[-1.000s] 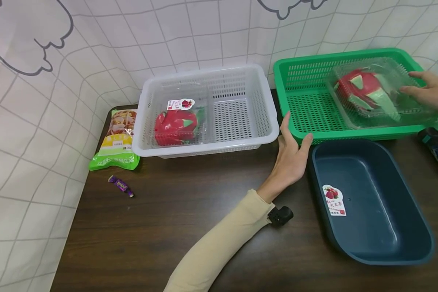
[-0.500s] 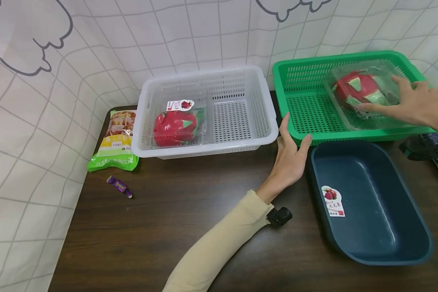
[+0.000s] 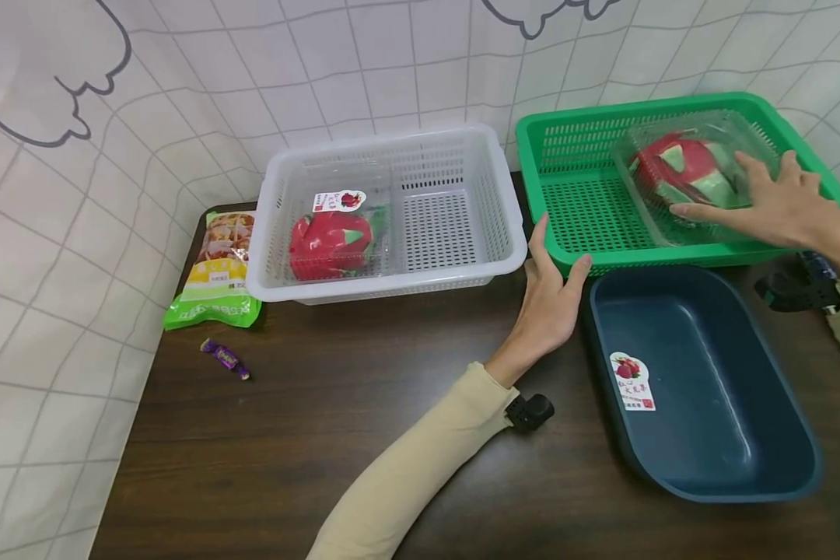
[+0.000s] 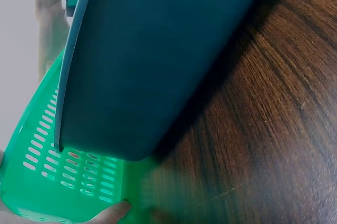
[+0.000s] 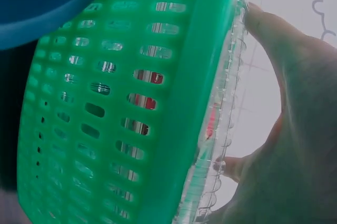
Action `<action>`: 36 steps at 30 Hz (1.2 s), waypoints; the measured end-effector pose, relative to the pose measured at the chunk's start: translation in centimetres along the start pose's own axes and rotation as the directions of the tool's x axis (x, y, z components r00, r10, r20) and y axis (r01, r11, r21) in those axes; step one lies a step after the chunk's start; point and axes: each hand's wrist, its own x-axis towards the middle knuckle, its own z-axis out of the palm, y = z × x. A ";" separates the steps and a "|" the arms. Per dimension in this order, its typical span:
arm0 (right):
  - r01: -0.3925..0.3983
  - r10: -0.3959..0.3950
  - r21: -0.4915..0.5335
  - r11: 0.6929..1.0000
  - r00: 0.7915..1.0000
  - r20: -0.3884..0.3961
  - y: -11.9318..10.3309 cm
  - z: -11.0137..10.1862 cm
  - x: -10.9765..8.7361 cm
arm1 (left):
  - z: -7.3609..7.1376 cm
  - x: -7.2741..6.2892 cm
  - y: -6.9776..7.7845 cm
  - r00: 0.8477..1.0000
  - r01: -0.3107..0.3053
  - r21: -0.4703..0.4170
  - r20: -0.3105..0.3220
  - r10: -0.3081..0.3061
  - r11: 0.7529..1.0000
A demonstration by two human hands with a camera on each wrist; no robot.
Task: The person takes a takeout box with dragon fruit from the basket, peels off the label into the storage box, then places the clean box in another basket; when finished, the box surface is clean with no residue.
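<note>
Green basket (image 3: pixel 588 214) is touched at its near L corner by left hand (image 3: pixel 549 303), w/ thumb & fingers extended along either side of the corner, not clenched. Clear box (image 3: pixel 738 136) w/ red & green fruit (image 3: pixel 689 159) inside is placed in R part of green basket; its edge is seen above the basket rim in R wrist view. Box is partly covered by right hand (image 3: pixel 787 206), fingers spread wide, tips touching box edges, no clenching seen. White basket (image 3: pixel 437 233) is set just L of green basket; in its L half, 2nd clear box (image 3: pixel 301 183) w/ label (image 3: pixel 339 201) & another red fruit (image 3: pixel 325 249) is held. Navy tub (image 3: pixel 707 435) is placed in front of green basket, near left hand, w/ fruit sticker (image 3: pixel 632 381) seen inside. Food bag (image 3: pixel 217 272) & purple candy (image 3: pixel 225 358) are left on tabletop (image 3: pixel 336 428), far L
</note>
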 end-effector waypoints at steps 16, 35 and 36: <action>0.051 -0.046 0.023 0.998 0.986 -0.158 -2.4 -0.1 -1.3 | -0.5 -0.8 0.4 0.999 0.039 -0.009 -0.001 -0.039 0.999; 0.569 -0.492 0.154 0.808 0.794 -0.355 -13.0 1.9 -5.2 | -12.9 -10.9 0.5 0.962 -0.211 0.277 0.231 0.148 0.937; 0.579 -0.501 0.169 0.798 0.792 -0.349 -13.4 2.0 -5.4 | -13.8 -11.2 0.4 0.960 -0.256 0.331 0.200 0.198 0.908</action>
